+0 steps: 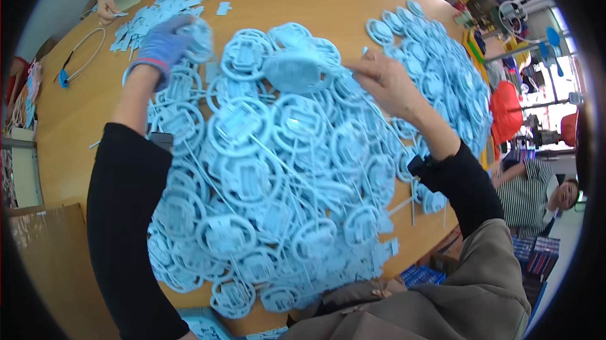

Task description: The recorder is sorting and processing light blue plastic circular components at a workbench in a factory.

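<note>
My left hand (pixel 163 48), in a blue-violet knit glove, is at the upper left of a big heap of light blue plastic parts (pixel 243 125). Its fingers are closed on a blurred, rounded light blue plastic piece (pixel 201 41). My right hand (pixel 388 84) is bare, its thumb and fingers pinched at the right side of a round light blue plastic piece with a stick handle (pixel 295 72), raised over the heap. The exact grip point is hard to make out. Most parts in the heap are ring-shaped heads with a rectangular recess and a thin stick.
A second pile of round blue pieces (pixel 435 68) lies at the right. Small flat blue pieces (pixel 167 11) are spread at the far left, near another person's hand (pixel 104 8). A looped white cable (pixel 85 49) rests on the wooden table (pixel 63 125). Someone in stripes (pixel 527 191) is at the right.
</note>
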The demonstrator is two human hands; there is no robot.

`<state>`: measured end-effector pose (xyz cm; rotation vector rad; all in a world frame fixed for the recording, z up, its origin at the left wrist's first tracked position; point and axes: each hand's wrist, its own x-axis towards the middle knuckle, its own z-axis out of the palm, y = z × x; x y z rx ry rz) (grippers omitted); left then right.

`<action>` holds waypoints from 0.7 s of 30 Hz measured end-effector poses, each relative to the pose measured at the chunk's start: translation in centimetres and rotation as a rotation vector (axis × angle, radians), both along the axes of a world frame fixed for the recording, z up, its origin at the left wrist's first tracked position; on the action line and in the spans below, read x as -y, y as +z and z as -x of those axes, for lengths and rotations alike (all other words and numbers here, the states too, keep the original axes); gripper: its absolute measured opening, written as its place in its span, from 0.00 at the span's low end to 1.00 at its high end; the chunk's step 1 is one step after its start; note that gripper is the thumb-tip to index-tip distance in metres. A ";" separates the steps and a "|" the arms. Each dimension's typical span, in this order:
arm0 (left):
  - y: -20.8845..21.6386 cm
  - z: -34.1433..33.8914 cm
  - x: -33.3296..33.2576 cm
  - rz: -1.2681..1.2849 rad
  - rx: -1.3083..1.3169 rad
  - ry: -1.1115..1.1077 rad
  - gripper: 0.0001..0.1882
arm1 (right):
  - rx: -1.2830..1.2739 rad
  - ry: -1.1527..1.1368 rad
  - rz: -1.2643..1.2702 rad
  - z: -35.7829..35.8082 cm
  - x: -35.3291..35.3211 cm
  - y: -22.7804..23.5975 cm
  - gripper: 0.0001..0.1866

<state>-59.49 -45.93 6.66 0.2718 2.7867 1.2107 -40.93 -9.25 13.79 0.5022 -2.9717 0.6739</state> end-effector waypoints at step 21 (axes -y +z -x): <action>3.4 -52.5 -16.6 -1.226 0.381 0.415 0.33 | 0.865 -0.040 1.500 -32.8 2.5 -1.7 0.31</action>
